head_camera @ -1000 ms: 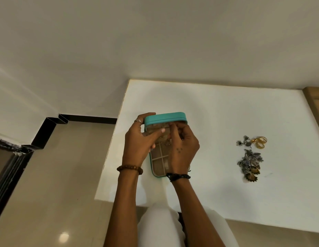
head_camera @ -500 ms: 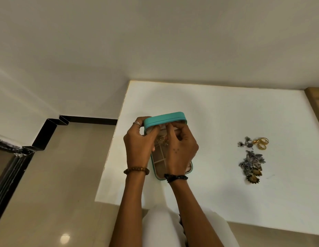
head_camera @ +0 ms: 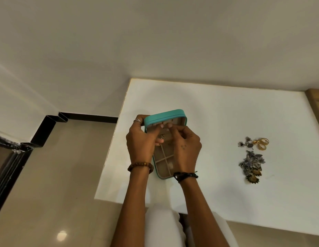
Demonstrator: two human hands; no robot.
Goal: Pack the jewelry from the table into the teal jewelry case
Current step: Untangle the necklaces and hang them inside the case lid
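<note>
The teal jewelry case (head_camera: 165, 116) stands open near the table's left edge, with its lid upright. Its beige compartment tray (head_camera: 161, 164) lies toward me. My left hand (head_camera: 140, 142) grips the lid's left edge, one finger behind it and the others inside. At the lid's inner face my right hand (head_camera: 187, 147) pinches something small with thumb and forefinger. A small silver earring (head_camera: 162, 136) hangs between my hands. Loose on the table to the right lie gold rings (head_camera: 262, 143), a small dark silver piece (head_camera: 244, 143) and a pile of silver and gold ornaments (head_camera: 252, 166).
The white table (head_camera: 217, 122) ends close to the left of the case and has its front edge by my lap. A wooden edge (head_camera: 315, 102) borders it at the far right. Below and to the left is beige tiled floor (head_camera: 57, 175).
Both hands have risen from over the compartments to the inside of the upright lid. The silver earring now shows between them. The jewelry on the right has not moved.
</note>
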